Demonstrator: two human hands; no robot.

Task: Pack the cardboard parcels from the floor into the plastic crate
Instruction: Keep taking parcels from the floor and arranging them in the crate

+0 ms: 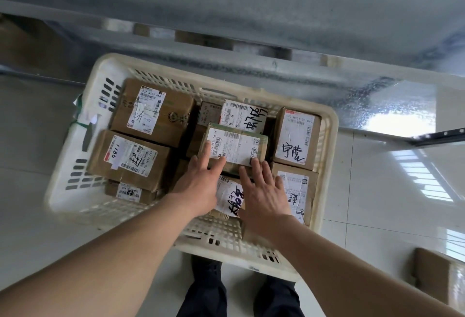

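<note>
A cream plastic crate (pixel 75 165) stands on the floor, filled with several labelled cardboard parcels. A small parcel with a white label (pixel 235 144) lies on top in the middle. My left hand (pixel 198 183) rests flat with straight fingers on its near left corner. My right hand (pixel 264 191) lies flat with spread fingers at its near right edge, covering part of a parcel with black handwriting (pixel 230 198). Other parcels sit at the left (pixel 133 158), back left (pixel 153 113) and right (pixel 297 138) of the crate.
One more cardboard parcel (pixel 435 276) lies on the white tiled floor at the lower right. A metal shelf rack (pixel 251 70) runs behind the crate. My shoes and dark trousers (pixel 208 289) are just in front of the crate.
</note>
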